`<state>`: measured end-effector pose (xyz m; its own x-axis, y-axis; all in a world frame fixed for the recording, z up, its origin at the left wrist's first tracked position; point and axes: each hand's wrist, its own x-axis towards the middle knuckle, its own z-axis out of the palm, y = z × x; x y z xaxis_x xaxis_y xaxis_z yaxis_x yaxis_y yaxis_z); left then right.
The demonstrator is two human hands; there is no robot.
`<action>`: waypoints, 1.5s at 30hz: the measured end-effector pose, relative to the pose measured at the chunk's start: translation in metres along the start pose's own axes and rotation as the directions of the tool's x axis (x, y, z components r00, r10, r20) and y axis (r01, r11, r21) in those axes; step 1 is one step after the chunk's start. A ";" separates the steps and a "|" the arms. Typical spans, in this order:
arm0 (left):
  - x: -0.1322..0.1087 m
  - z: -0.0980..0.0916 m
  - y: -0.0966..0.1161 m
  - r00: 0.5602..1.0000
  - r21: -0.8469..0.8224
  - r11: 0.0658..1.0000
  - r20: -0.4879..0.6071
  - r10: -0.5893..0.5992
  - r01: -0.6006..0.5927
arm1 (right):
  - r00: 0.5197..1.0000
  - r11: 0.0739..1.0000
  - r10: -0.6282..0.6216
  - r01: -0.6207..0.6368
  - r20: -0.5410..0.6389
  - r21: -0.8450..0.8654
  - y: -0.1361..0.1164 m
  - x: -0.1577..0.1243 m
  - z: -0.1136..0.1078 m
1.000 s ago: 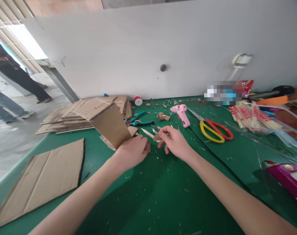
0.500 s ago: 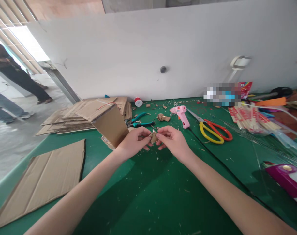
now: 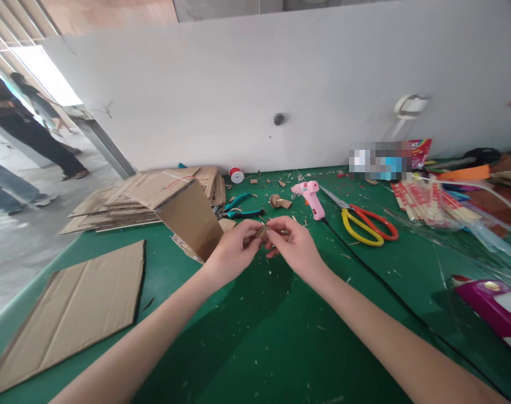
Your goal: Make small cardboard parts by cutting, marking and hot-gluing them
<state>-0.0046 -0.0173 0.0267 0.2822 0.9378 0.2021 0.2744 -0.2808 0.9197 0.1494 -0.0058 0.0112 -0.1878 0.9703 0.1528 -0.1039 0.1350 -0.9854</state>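
Between my two hands is a small brown piece of cardboard (image 3: 262, 233), partly hidden by fingers. My left hand (image 3: 234, 247) pinches it from the left, and my right hand (image 3: 293, 242) grips its other side with thumb and fingertips. Just left of my left hand stands a folded cardboard box (image 3: 192, 220), tilted. Teal-handled pliers (image 3: 244, 213) lie beyond my fingers. A pink glue gun (image 3: 309, 197) rests past my right hand, near small cardboard scraps (image 3: 279, 201).
Large scissors (image 3: 364, 224) lie to the right, beside the glue gun's black cord (image 3: 364, 268). A flat cardboard sheet (image 3: 74, 308) and stacked cardboard (image 3: 112, 205) are on the left. A wire spool (image 3: 236, 175), packaged sticks (image 3: 423, 202) and a purple device (image 3: 486, 308) also sit on the green table (image 3: 255, 348).
The small cardboard piece has turned between my fingers, and my hands have drawn slightly closer around it. Another person has come into view at the far left.
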 end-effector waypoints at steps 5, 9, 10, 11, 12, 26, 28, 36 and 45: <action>-0.003 -0.003 -0.001 0.993 0.269 0.957 -0.012 0.118 -0.110 | 0.995 0.994 -0.098 0.099 0.025 -0.048 0.002 -0.001 -0.002; -0.005 -0.003 0.000 0.984 0.347 0.926 -0.038 0.172 -0.148 | 0.990 0.986 -0.138 0.141 0.039 -0.092 0.003 -0.004 -0.001; -0.005 -0.003 0.000 0.983 0.369 0.917 -0.039 0.180 -0.153 | 0.987 0.982 -0.153 0.157 0.047 -0.106 0.004 -0.004 -0.001; -0.005 -0.003 0.001 0.982 0.394 0.906 -0.037 0.186 -0.156 | 0.985 0.978 -0.165 0.170 0.055 -0.117 0.004 -0.005 -0.001; -0.005 -0.003 0.001 0.982 0.419 0.894 -0.033 0.188 -0.157 | 0.983 0.976 -0.172 0.179 0.060 -0.127 0.004 -0.005 -0.001; -0.008 -0.006 0.003 0.957 0.638 0.734 0.012 0.290 -0.231 | 0.989 0.990 -0.139 0.139 0.052 0.005 0.001 -0.001 -0.005; -0.008 -0.009 0.002 0.933 0.676 0.679 0.034 0.359 -0.286 | 0.969 0.971 -0.229 0.234 0.092 -0.048 0.000 -0.001 -0.006; -0.009 -0.011 0.002 0.905 0.732 0.581 0.114 0.411 -0.356 | 0.897 0.813 -0.430 0.434 0.103 -0.388 0.002 -0.005 -0.009; -0.008 -0.006 0.003 0.955 0.634 0.732 0.040 0.292 -0.251 | 0.880 0.764 -0.467 0.450 0.084 -0.463 0.003 -0.007 -0.008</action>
<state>-0.0112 -0.0246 0.0302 0.3869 0.8057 0.4484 0.7128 -0.5698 0.4089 0.1580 -0.0102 0.0065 -0.1990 0.7740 0.6011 0.2889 0.6324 -0.7187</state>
